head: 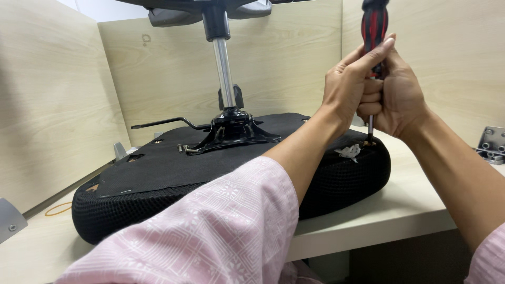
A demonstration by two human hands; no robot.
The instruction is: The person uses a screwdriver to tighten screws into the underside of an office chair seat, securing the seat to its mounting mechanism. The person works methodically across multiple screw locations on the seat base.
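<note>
Screwdrivers: one, red and black (374,26), in my grip
My hands: two, left hand (350,87) and right hand (400,94), both on it
Chair seats: one, upside down (231,173)
Gas-lift columns: one (224,71)
Levers: one (168,123)
Rubber bands: one (58,209)
Metal brackets: two, one grey bracket (492,144) and one corner bracket (9,218)

Pale pink sleeves (221,231) with fine white geometric print, loose-cuffed; bare hands, seemingly unringed, nails plain

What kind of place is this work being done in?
Probably an office cubicle used as a workbench. Light wood partition panels enclose a pale desk, and an upturned office chair seat lies on it while both hands hold a screwdriver.
</note>
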